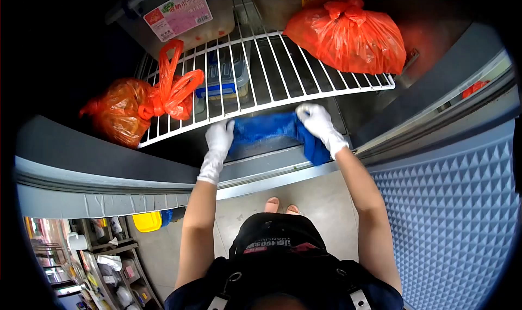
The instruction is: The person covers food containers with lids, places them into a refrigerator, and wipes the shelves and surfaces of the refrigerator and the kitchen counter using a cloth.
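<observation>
A blue cloth [265, 129] stretches between my hands, just below the front edge of a white wire shelf [261, 104]. My left hand [219, 140], in a white glove, is closed on the cloth's left end. Gloved in white too, my right hand [319, 126] grips the other end, and a loose part of the cloth hangs beneath it over the cabinet's front sill [272, 168]. The cloth's middle is slightly blurred. Its folds inside my fingers are hidden.
On the shelf sit a knotted red plastic bag [348, 35], another red bag [122, 111] and a clear storage box [185, 19]. A blue-lidded container [223, 79] shows below the wires. A textured blue panel [451, 217] stands at right, a cluttered rack [122, 272] at lower left.
</observation>
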`<state>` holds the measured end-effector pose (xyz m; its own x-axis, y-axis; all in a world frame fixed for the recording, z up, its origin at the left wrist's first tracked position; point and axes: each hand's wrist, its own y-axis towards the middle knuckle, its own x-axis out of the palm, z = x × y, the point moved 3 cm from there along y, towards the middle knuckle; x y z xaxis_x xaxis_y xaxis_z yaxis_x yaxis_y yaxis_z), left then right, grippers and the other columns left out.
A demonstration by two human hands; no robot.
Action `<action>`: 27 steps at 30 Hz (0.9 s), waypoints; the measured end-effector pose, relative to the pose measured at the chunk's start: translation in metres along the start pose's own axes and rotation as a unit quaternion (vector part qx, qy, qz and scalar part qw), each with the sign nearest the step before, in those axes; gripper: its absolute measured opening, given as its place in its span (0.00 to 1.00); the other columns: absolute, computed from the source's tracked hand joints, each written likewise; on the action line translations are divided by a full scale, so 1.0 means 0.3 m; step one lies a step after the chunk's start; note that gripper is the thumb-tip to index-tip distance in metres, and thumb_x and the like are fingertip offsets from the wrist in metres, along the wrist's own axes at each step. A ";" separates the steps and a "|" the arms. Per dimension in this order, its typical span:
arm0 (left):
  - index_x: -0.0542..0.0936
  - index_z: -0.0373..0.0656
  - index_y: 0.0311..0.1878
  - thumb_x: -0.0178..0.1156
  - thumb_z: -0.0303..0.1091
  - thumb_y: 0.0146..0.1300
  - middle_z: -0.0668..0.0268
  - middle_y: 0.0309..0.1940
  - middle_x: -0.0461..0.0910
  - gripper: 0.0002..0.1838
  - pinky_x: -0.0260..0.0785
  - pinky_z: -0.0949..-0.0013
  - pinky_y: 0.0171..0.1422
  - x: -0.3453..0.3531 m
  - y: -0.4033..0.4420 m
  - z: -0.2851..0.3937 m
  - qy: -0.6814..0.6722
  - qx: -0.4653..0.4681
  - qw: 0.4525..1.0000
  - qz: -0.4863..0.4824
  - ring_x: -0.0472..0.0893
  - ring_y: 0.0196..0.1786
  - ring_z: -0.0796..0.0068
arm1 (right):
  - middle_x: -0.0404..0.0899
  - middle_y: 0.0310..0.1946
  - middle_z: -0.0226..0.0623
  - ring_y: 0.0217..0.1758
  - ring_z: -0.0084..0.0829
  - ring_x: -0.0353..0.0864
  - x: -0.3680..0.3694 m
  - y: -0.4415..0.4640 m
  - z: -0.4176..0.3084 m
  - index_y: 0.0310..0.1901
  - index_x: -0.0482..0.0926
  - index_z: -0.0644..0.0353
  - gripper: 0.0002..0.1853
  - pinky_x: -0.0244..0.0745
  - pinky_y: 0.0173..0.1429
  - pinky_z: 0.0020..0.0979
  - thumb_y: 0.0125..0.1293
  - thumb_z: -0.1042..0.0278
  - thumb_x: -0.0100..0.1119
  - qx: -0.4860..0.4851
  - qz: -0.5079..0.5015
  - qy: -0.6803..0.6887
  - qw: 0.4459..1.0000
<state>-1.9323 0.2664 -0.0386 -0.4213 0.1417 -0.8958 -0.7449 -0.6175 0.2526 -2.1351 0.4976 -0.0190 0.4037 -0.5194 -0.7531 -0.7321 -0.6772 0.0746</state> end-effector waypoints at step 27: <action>0.81 0.59 0.45 0.63 0.29 0.53 0.66 0.46 0.75 0.16 0.72 0.63 0.55 0.184 0.005 0.073 0.027 0.083 0.982 -0.167 0.76 0.51 0.61 | 0.79 0.41 0.38 0.43 0.38 0.80 0.124 -0.007 0.206 0.37 0.81 0.55 0.11 0.76 0.39 0.40 0.65 0.62 0.49 -0.144 -0.054 -0.337 0.929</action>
<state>-1.9680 0.2903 -0.0796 -0.1141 0.2720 -0.9555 -0.9126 -0.4087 -0.0074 -2.1526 0.5119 -0.0876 -0.0396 -0.0611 -0.9973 -0.4904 -0.8684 0.0727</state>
